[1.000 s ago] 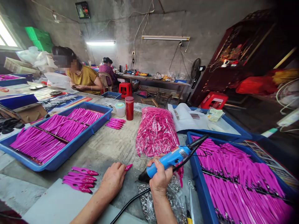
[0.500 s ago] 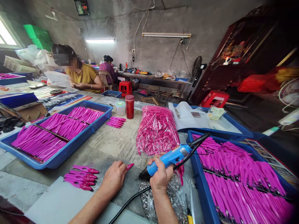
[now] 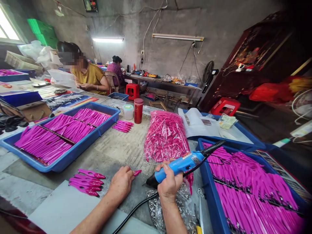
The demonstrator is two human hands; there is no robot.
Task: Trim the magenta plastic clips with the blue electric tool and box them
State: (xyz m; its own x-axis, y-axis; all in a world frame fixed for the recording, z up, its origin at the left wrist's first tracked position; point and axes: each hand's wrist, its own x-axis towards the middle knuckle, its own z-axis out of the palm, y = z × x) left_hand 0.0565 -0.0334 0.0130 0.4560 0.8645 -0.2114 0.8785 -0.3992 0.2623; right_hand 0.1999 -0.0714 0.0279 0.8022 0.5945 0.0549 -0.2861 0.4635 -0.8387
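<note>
My left hand is closed around a small magenta plastic piece, whose glossy pointed end sticks out to the right past the fingers. In my right hand is a blue electric screwdriver, gripped around its body, with the black nose tilted down to the left, a short way from the piece. Left of my hands lies a small stack of similar magenta pieces. Below my right hand is a clear bag of small metal parts, partly hidden by the wrist. A bulging clear bag of pink pieces sits behind the screwdriver.
Blue trays full of magenta pieces flank me, the left tray and the right tray. Scissors lie near the right tray. A red jar stands behind. The screwdriver's black cord crosses the table. A co-worker sits across.
The view has shifted slightly, so everything sits a little further right. Both hands keep their grips, and the screwdriver stays close to the magenta piece.
</note>
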